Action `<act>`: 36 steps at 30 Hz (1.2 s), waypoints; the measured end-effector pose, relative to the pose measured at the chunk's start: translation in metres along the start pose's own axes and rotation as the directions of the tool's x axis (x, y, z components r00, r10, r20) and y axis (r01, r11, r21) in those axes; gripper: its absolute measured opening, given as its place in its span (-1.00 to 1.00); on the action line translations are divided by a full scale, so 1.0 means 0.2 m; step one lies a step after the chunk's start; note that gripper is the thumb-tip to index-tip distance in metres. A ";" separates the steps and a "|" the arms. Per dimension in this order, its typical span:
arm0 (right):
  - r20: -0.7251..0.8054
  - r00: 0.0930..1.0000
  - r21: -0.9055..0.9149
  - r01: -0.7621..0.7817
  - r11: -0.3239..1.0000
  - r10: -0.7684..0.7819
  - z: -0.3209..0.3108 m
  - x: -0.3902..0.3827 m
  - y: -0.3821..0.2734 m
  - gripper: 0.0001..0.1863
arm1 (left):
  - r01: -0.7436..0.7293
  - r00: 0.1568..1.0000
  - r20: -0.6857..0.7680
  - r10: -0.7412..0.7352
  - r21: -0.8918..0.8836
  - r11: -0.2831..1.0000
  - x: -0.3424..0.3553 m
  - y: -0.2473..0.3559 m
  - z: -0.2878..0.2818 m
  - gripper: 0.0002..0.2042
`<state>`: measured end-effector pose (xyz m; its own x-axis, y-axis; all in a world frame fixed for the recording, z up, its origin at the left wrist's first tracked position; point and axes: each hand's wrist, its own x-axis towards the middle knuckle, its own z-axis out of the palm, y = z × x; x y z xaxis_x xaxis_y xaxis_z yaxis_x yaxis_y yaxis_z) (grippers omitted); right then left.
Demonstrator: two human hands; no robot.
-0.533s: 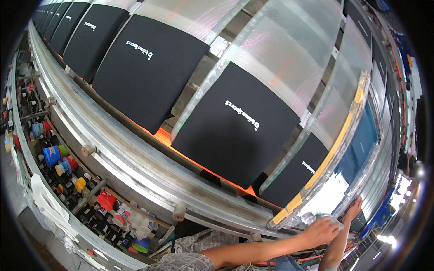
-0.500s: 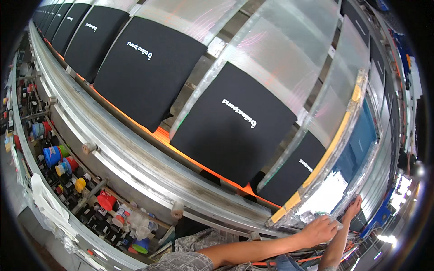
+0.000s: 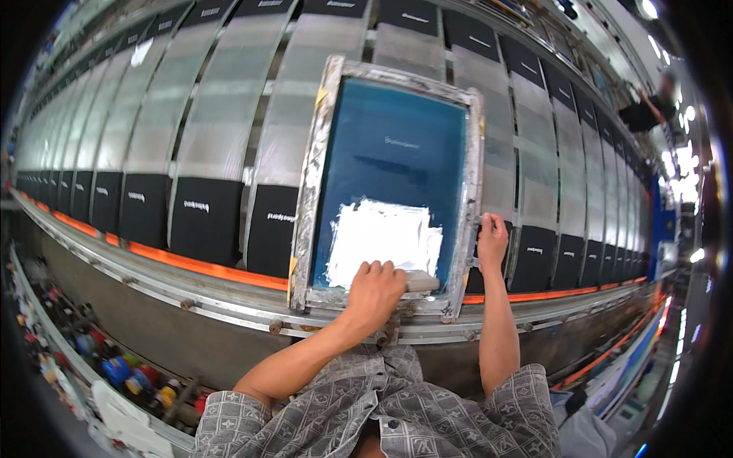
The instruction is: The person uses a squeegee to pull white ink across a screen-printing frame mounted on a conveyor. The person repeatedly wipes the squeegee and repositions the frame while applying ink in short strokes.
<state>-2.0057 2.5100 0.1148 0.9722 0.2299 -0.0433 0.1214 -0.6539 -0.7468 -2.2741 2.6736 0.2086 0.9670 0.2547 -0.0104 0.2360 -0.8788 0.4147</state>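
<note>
Left hand (image 3: 376, 292) is gripping the squeegee (image 3: 422, 282), seemingly spreading ink (image 3: 382, 237), right hand (image 3: 492, 243) is curling by the frame (image 3: 475, 153), hold unclear, the next stroke probably needing even pressure

The tool (image 3: 422, 282) and a black cloth (image 3: 269, 219), partly hidden
Left fingers (image 3: 388, 276) cover the tool's left end; the frame (image 3: 305, 229) covers the cloth's right side. The lower edge cuts off the shirt (image 3: 321, 408); a far person (image 3: 644, 114) is blurred.
</note>
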 end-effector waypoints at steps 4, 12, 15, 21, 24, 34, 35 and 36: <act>0.031 0.997 -0.076 0.078 0.994 -0.076 -0.02 -0.03 -0.12 -0.67 | 0.003 1.000 -0.006 -0.003 0.047 0.999 -0.03 0.00 0.06 -0.88; 0.361 0.826 -0.283 0.539 0.793 -0.433 -0.18 0.07 -0.43 -0.61 | 0.044 0.967 0.252 -0.049 0.027 0.999 0.38 -0.26 -0.06 -0.80; 0.668 0.593 0.221 0.420 0.880 -0.450 -0.09 0.03 -0.75 -0.62 | 0.038 0.984 0.173 -0.042 0.029 0.999 0.58 -0.33 -0.15 -0.77; 0.828 0.491 -0.130 0.638 0.759 -0.271 0.19 0.08 -0.82 -0.74 | -0.019 0.985 0.172 0.006 0.074 0.997 0.76 -0.37 -0.13 -0.77; 0.803 0.503 -0.117 0.659 0.743 -0.319 0.21 0.07 -0.81 -0.79 | -0.025 0.993 0.115 0.020 0.048 0.999 0.74 -0.39 -0.11 -0.79; 0.772 0.423 0.022 0.729 0.684 -0.475 0.00 -0.54 -0.53 -0.76 | -0.085 0.992 0.089 0.089 -0.042 0.995 0.13 -0.15 0.03 -0.87; 0.791 0.423 0.005 0.718 0.696 -0.442 -0.01 -0.53 -0.54 -0.76 | -0.107 0.989 0.099 0.110 -0.039 0.994 0.12 -0.14 0.02 -0.87; 0.809 0.422 -0.015 0.710 0.704 -0.408 -0.01 -0.50 -0.57 -0.76 | -0.100 0.986 0.126 0.105 -0.046 0.994 0.15 -0.15 0.00 -0.87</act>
<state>-2.1157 2.5605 0.2050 0.1990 0.9474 -0.2506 0.7784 -0.3082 -0.5469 -2.2522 2.7084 0.1957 0.9908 0.1080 -0.0814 0.1333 -0.8804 0.4551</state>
